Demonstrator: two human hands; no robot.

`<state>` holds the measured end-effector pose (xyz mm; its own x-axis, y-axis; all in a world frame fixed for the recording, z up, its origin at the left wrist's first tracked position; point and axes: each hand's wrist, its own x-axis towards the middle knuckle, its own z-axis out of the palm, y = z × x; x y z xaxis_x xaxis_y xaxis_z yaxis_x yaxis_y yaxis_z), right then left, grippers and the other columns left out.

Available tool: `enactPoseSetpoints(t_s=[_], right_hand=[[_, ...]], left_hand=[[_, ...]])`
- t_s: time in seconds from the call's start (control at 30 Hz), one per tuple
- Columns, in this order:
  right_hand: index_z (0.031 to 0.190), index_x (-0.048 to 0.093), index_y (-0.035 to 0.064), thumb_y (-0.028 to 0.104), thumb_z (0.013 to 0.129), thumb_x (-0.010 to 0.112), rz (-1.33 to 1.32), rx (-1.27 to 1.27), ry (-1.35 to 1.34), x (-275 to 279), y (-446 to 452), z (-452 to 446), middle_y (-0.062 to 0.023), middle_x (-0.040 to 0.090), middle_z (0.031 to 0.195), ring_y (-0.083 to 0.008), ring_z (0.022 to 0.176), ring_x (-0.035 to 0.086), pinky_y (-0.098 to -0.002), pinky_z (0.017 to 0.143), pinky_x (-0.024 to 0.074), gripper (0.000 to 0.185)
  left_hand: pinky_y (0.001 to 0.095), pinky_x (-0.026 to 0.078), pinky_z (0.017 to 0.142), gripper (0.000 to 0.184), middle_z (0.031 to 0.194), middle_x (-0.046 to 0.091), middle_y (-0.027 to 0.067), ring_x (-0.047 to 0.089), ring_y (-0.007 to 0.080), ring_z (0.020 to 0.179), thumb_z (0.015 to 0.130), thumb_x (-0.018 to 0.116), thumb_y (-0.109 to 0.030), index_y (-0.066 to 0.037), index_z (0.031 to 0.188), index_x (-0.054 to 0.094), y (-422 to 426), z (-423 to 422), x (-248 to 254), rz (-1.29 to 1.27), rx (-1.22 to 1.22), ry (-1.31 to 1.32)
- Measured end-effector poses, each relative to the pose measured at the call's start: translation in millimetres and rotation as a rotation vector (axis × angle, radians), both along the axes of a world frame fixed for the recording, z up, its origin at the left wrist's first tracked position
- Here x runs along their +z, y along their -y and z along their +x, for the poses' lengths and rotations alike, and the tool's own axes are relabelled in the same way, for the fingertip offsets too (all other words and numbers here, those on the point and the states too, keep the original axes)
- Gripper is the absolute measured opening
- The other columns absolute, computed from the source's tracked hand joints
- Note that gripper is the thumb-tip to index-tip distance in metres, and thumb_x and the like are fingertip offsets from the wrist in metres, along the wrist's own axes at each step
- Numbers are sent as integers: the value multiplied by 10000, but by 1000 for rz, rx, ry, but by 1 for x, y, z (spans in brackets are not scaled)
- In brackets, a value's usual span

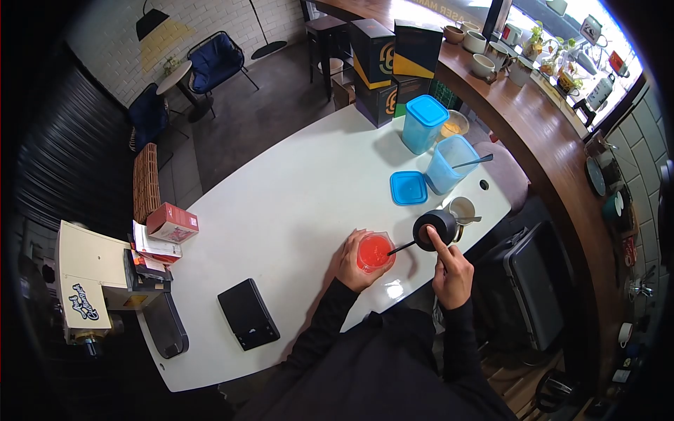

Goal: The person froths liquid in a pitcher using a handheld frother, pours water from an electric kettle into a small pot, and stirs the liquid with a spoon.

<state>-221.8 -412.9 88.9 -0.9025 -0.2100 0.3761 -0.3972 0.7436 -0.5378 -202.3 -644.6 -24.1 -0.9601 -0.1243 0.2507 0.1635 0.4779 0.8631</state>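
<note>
My left hand (353,264) is wrapped round a clear glass of red drink (375,251) on the white table (295,203). With my right hand (451,272) I hold a black kettle (434,230), its lid under my extended index finger. The kettle's thin spout points left, its tip over the glass rim. Just behind the kettle stands a cup (463,209) with a spoon in it. Farther back are an open blue container (449,165) with a spoon, its blue lid (408,188) lying flat, and a closed blue container (424,126).
A black flat device (248,313) lies left of my arms. Near the table's left edge are a pink box (173,223) and a black tray (166,324). Dark boxes (374,59) stand at the far edge. Cups line the wooden counter (519,126) at the right.
</note>
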Motion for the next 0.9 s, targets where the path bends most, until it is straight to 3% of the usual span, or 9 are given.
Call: enactPoseSetpoints(t_s=[0.9], right_hand=[[1526,565,377,-158,750,635,0,-1,-36,8,2,-7,-121,585,791,-332,623,610,-448,593,500,945]], left_hand=[[510,437,1154,913,1401,567,228,506,442,1375,683,965,-343,-14,1406,515,1,-1,-10,-14,-9,-40]])
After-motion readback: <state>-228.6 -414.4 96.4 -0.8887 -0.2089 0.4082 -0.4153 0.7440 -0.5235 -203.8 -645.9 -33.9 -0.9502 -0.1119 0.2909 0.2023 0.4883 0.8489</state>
